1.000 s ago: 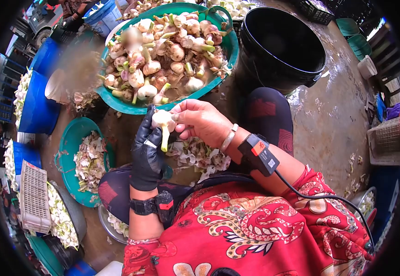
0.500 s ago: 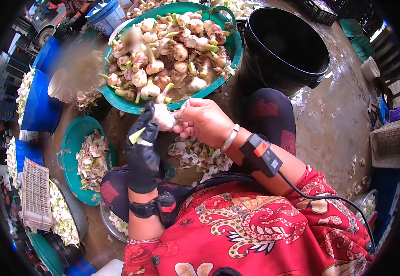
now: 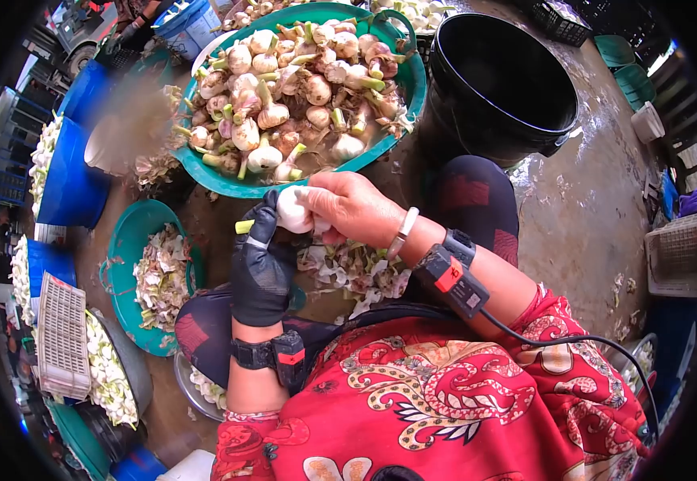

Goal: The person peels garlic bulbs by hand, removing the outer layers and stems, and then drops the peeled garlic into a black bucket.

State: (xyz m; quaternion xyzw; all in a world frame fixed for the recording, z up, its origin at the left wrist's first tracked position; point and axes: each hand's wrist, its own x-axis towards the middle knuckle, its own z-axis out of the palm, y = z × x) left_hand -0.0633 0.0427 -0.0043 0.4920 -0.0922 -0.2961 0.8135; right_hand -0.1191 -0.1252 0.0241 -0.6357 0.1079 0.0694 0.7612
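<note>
**Two hands on one garlic bulb, above a pile of peelings**

Left hand (image 3: 262, 264): in a black glove, fingers closed around the left side of a white garlic bulb (image 3: 292, 210). A short green stem piece (image 3: 243, 227) sticks out to the left at the gloved fingertips. A black wrist strap (image 3: 272, 353) sits on the forearm.

Right hand (image 3: 350, 208): bare, thumb and fingers pinched on the right side of the same bulb. A pale bangle (image 3: 404, 223) circles the wrist; nearer along the forearm is a black band with an orange tag (image 3: 452, 275), and a cable runs from it.

Garlic bulb: held between both hands, in the air, just near of the big green basin's rim.

Directly under the hands: a heap of garlic skins (image 3: 356, 272) on the floor, between the person's knees.

Far side: a big green basin (image 3: 407, 76) piled with unpeeled garlic bulbs, many with green stems. To its right, a black bucket (image 3: 502, 80).

Left side: a smaller green basin (image 3: 121, 232) holding skins and trimmings; blue tubs (image 3: 64, 188) beyond it; a white slotted tray (image 3: 60, 341) lying over a bowl of pale peelings.

Right side: wet concrete floor (image 3: 581, 208) with scattered scraps.
</note>
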